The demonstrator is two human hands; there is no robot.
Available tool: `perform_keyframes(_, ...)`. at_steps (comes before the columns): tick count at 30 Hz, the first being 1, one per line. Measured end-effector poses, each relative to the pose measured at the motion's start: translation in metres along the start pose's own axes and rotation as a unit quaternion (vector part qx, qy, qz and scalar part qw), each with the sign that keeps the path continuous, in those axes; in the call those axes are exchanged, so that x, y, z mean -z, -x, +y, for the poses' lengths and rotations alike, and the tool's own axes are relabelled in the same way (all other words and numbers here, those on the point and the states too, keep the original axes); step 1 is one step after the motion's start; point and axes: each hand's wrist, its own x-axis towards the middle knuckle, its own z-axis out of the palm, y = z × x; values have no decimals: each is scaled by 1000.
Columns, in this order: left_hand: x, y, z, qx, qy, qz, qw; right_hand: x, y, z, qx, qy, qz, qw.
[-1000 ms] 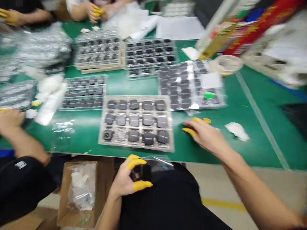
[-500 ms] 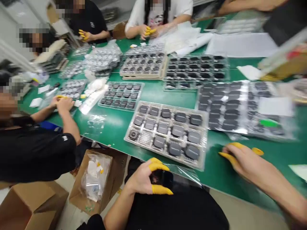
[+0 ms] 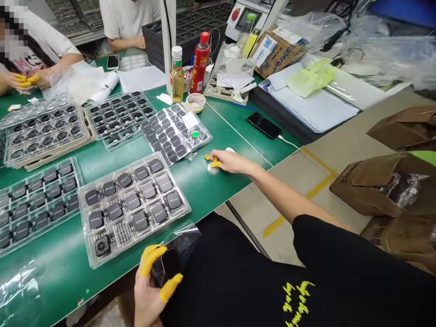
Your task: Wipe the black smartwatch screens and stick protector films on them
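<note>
My left hand, with yellow finger cots, is closed on a black smartwatch case with a glossy face, above my lap. Just behind the case is a clear plastic sheet at the table edge. My right hand reaches out to the tabletop, its finger-cotted fingertips pinched together at a small whitish, see-through piece that I cannot make out clearly. In front of me lies a clear plastic tray of dark grey square pieces; one pocket shows a watch case, back side up.
Left of it lies another filled tray. Bagged sheets of dark stickers are beyond, with a tape roll, an oil-coloured bottle and a red bottle. A charging phone lies right. A co-worker's hands are far left.
The view has swung right. My right hand has gone from hovering with fingers apart to pinching at the tabletop. My left hand still holds the smartwatch case, now tilted differently.
</note>
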Motion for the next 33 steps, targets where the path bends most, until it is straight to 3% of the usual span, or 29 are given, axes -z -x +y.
perform_keyframes(3, 1, 2, 2, 9, -11, 7, 1000, -8, 5, 6, -39, 38, 73, 996)
perform_keyframes(7, 0, 2, -2, 9, -8, 18, 1000, 2, 19, 32, -105, 67, 164, 978)
perform_keyframes(10, -4, -4, 3, -10, -2, 18, 1000, 6, 32, 47, -120, 68, 181, 974)
perform_keyframes(14, -10, -11, 14, -13, 33, -50, 998, 3, 42, 48, -101, 55, 192, 975)
perform_keyframes(18, -13, -9, 14, 6, 66, -81, 994, 2, 44, 20, -74, 27, 241, 967)
perform_keyframes(21, -15, 0, 14, -12, 117, -78, 990, -5, 52, -41, 13, -34, 267, 963)
perform_keyframes(22, -16, 3, 15, -21, 134, -77, 988, -10, 54, -68, 76, -48, 247, 965)
perform_keyframes(24, -16, 6, 17, -32, 157, -80, 984, -24, 54, -125, 236, -48, 145, 960)
perform_keyframes(27, -13, 10, 20, -39, 162, -77, 983, -54, 39, -194, 429, -18, 16, 903)
perform_keyframes(30, -9, 16, 21, -31, 149, -60, 986, -81, 14, -224, 503, 41, -49, 862)
perform_keyframes(33, -6, 24, 18, -17, 145, -43, 988, -91, -8, -227, 521, 61, -104, 845)
